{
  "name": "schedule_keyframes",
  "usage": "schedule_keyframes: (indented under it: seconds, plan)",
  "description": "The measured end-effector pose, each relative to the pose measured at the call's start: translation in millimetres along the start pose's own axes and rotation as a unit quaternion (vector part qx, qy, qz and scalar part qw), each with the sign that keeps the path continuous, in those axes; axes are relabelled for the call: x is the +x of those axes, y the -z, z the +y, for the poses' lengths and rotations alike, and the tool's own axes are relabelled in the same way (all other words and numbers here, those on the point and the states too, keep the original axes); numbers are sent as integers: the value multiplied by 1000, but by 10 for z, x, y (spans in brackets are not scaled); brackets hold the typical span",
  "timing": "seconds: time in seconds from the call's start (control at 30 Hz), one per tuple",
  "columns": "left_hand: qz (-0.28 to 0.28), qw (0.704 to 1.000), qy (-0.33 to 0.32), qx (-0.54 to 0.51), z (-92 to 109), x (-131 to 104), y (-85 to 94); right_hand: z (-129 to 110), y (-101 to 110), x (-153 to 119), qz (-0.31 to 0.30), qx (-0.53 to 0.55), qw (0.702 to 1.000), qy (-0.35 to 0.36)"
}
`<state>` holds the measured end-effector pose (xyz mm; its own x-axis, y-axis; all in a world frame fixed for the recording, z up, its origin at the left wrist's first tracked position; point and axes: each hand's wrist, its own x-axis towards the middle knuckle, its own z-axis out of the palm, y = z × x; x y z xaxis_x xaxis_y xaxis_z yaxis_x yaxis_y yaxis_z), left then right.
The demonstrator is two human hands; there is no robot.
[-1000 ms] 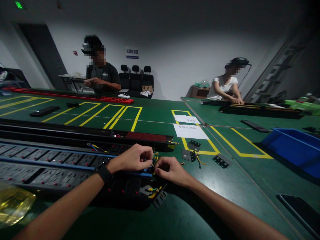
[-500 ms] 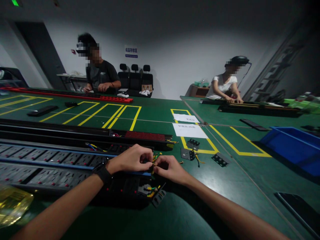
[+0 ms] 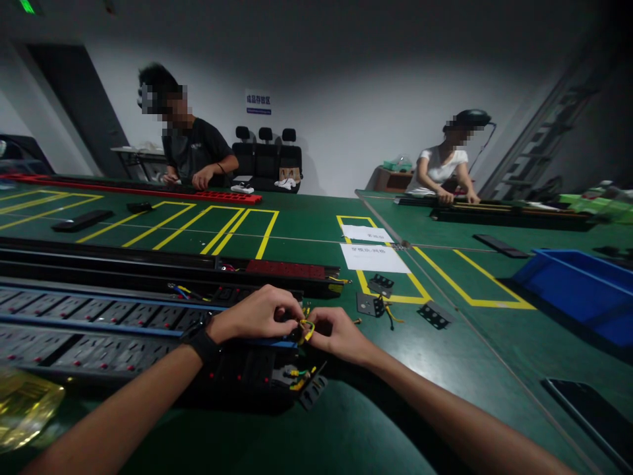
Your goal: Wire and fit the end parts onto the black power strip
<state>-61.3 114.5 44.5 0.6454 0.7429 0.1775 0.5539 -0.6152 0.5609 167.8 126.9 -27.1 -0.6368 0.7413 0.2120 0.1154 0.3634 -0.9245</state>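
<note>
My left hand [image 3: 270, 313] and my right hand [image 3: 339, 335] meet over the end of a long black socket strip [image 3: 163, 316] edged in blue. Between their fingertips a short yellow wire [image 3: 310, 330] bends in a loop; both hands pinch it. What the left fingertips grip besides the wire is hidden. Just in front lies a second socket strip [image 3: 173, 353] with red dots, yellow and green wires [image 3: 297, 374] sticking out of its end. A dark metal end plate [image 3: 313, 389] hangs tilted beside those wires.
Dark brackets [image 3: 435, 315] and white paper sheets [image 3: 376, 258] lie right of the strips on the green table [image 3: 475, 376]. A blue bin [image 3: 578, 290] and a phone [image 3: 588, 422] are at the right. Two people [image 3: 198, 148] work across the table. Yellow plastic [image 3: 30, 406] lies front left.
The yellow wire between my fingertips now shows as a bent loop, where it was a thin straight piece. My hands have barely moved. The person at the left leans slightly further left.
</note>
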Motion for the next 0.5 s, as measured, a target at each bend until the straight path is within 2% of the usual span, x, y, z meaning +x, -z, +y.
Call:
schedule_keyframes:
  seconds: [0.2, 0.4, 0.5]
  plan:
    - [-29, 999, 26, -21, 26, -4, 20, 19, 0, 4, 7, -14, 1000, -5]
    - [-13, 999, 21, -27, 29, 3, 35, 36, -6, 10, 11, -1, 1000, -10]
    - [-29, 999, 23, -29, 9, 2, 39, 31, 2, 7, 12, -2, 1000, -9]
